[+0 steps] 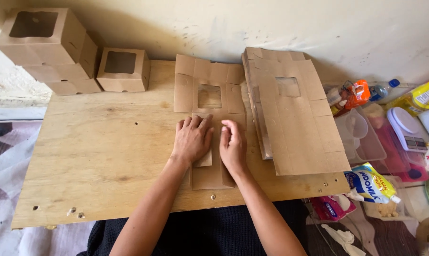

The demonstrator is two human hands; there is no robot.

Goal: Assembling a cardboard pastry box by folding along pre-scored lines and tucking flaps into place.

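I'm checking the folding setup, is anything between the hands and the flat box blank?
Nothing visible: the left hand and right hand both rest directly on the flat cardboard blank. The stack of blanks lies off to its right.

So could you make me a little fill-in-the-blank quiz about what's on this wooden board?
1. Both hands, the left hand and the right hand, press on a flat cardboard box blank with a ____ window cut in it.
2. The stack of unfolded blanks lies to the ____ of the hands.
3. The finished boxes stand at the board's far ____ corner.

Missing words: square; right; left
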